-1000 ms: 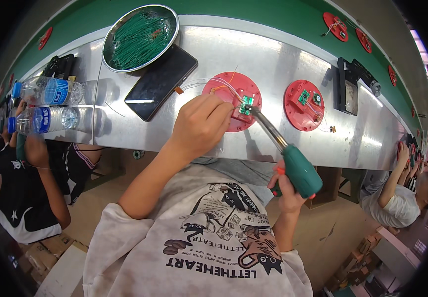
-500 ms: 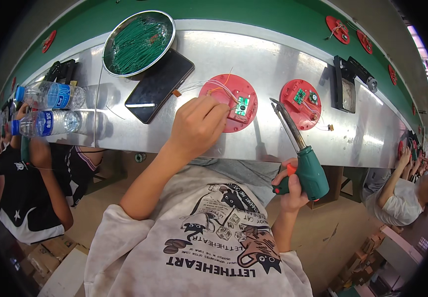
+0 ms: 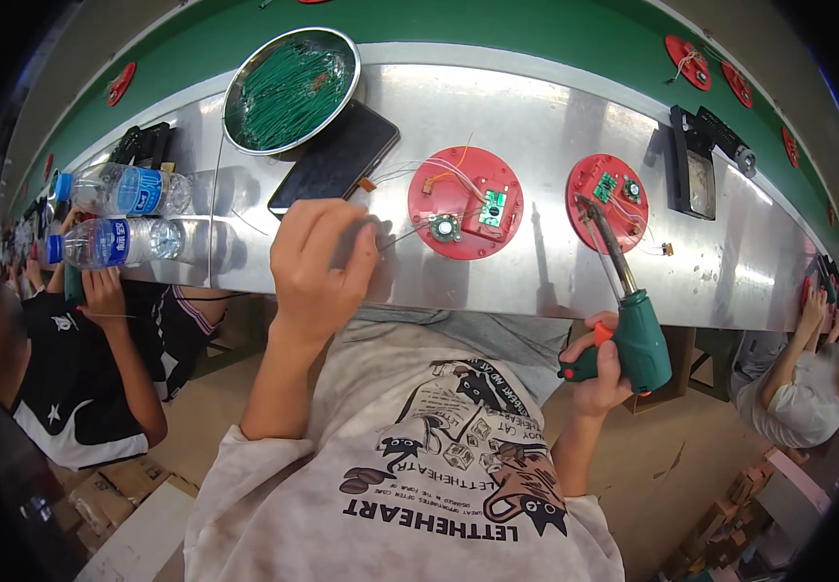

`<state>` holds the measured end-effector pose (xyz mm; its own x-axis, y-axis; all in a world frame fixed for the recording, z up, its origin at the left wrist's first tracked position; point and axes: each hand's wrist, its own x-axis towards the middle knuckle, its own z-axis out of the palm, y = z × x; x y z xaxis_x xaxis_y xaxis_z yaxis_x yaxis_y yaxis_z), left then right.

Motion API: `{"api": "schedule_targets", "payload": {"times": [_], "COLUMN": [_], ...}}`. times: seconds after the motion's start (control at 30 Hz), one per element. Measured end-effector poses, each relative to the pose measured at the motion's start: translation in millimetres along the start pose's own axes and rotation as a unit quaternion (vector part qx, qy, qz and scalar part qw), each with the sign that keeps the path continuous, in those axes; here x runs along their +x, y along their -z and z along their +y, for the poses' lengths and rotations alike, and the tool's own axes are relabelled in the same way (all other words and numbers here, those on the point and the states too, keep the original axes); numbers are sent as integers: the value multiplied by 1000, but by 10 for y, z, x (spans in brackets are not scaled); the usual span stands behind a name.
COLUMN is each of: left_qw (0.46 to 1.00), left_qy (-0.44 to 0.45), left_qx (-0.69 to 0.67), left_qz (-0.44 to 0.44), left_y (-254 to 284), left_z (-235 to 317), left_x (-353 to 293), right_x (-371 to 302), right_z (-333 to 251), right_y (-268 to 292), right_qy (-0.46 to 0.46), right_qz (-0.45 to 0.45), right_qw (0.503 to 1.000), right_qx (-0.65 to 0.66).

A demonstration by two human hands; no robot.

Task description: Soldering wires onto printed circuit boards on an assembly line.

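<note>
My right hand (image 3: 598,373) grips a green soldering gun (image 3: 645,339) with a red trigger; its metal tip points up to the near-left rim of a smaller-looking red disc (image 3: 589,218) with a green circuit board and wires. My left hand (image 3: 318,267) is curled, palm side turned partly away, left of another red disc (image 3: 424,209). A thin dark wire (image 3: 405,234) runs from that disc toward its fingertips; whether they hold it I cannot make out. The left disc bears a green circuit board (image 3: 493,208), a small round component (image 3: 445,228) and thin wires.
A metal bowl (image 3: 355,73) of green wires rests by a black phone (image 3: 361,145) on the metal table (image 3: 497,87). Two water bottles (image 3: 133,187) lie at left. A black holder (image 3: 693,175) stands at right. Co-workers (image 3: 90,378) sit on both sides. More red discs (image 3: 688,63) lie on the green strip beyond.
My left hand has moved left, away from the left disc, uncovering its round component. The soldering gun stays in my right hand. The whole view has shifted slightly.
</note>
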<state>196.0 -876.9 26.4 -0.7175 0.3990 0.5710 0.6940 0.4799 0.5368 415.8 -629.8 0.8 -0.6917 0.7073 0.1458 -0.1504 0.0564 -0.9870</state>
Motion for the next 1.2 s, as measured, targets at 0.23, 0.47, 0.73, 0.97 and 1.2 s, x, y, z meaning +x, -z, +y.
{"api": "schedule_targets", "payload": {"times": [0.23,0.47,0.73,0.97,1.2], "left_qw": [994,991,996,904,972], "left_qy": [-9,24,-25,-151,-170], "left_qx": [2,40,-44,-27,76], "left_qz": [-105,-127,-80,-400,-142], "left_y": [-148,-304,-168,-1034,-3087], "left_z": [-10,121,285,257,386], "left_x": [-174,-82,335,1371,3149], "right_x": [47,52,114,440,894], "right_z": [3,-93,0,-4,373], "right_y": [-66,-48,86,532,961], "right_qy": [13,5,1,52,119], "right_qz": [11,58,113,184,270], "right_qw": [1000,998,993,976,938], "right_qx": [9,17,42,100,182]}}
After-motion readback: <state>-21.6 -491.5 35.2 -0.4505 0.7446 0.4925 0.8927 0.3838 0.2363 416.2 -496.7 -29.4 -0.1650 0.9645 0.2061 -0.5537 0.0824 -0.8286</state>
